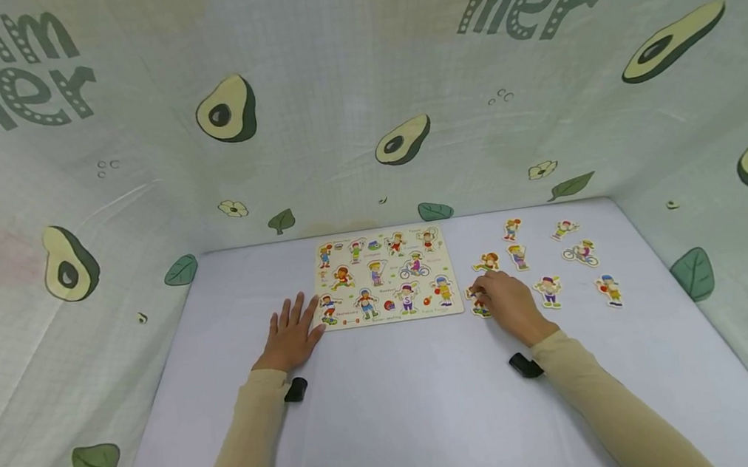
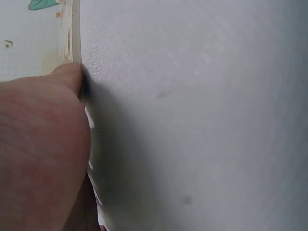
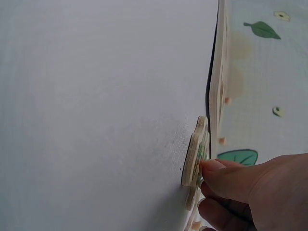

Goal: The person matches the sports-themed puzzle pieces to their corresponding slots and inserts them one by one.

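Note:
A flat wooden puzzle board (image 1: 369, 309) printed with sports children lies on the table. My left hand (image 1: 287, 335) rests palm down at its left edge, fingers spread and thumb by the lower corner. In the left wrist view, the thumb (image 2: 67, 77) meets the board's edge. To the right of the board, my right hand (image 1: 508, 303) pinches a skateboarding-child puzzle piece (image 1: 481, 312), partly covered by the fingers. The right wrist view shows the thumb on this thin wooden piece (image 3: 196, 154), seen edge-on. A running-child piece (image 1: 485, 261) lies just beyond the right hand.
More loose pieces lie to the right: a fishing child (image 1: 518, 256), a cyclist (image 1: 581, 253), a child in a purple cap (image 1: 549, 291) and a ball player (image 1: 610, 291), with others farther back. A printed cloth (image 1: 327, 82) hangs behind the white table (image 1: 389, 410).

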Motion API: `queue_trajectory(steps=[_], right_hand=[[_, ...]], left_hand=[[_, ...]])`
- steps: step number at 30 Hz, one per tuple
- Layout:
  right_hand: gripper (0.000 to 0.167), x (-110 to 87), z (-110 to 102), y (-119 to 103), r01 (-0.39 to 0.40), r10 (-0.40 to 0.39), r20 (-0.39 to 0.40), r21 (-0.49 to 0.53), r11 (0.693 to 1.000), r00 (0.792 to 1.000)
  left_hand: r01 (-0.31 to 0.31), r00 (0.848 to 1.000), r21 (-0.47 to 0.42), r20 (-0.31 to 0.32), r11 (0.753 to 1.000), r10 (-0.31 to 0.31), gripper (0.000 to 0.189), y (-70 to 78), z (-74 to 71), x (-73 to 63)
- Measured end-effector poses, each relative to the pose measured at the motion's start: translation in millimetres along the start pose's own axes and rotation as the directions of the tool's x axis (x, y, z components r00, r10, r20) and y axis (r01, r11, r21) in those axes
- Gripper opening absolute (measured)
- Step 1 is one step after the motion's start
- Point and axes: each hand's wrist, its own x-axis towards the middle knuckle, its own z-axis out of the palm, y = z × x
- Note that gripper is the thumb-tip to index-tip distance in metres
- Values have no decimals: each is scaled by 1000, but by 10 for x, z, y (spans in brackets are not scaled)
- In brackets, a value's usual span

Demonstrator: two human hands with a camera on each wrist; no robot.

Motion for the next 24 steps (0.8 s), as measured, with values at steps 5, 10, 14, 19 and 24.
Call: queue_trajectory(steps=[5, 10, 14, 19, 24], right_hand=[[12, 19, -33, -35, 1, -1, -3, -5, 1000, 1000], [14, 38, -83, -119, 41, -41, -46, 11, 999, 998], [15, 83, -125, -238, 82, -80, -61, 33, 996, 995], [14, 151, -113, -407, 117, -114, -61, 49, 992, 992], [14, 210, -45, -594, 153, -149, -62, 60, 986, 987]], left_hand=[[0, 1000, -14, 0, 1000, 0, 70, -5, 15, -5], [2, 1000, -12, 0, 1000, -2, 69, 18, 2, -26], [14, 1000, -14, 13, 1000, -14, 69, 76, -57, -65], [31, 999, -3, 31, 1000, -30, 69, 128, -118, -112], [24, 999, -14, 22, 1000, -23, 68, 132, -120, -113]])
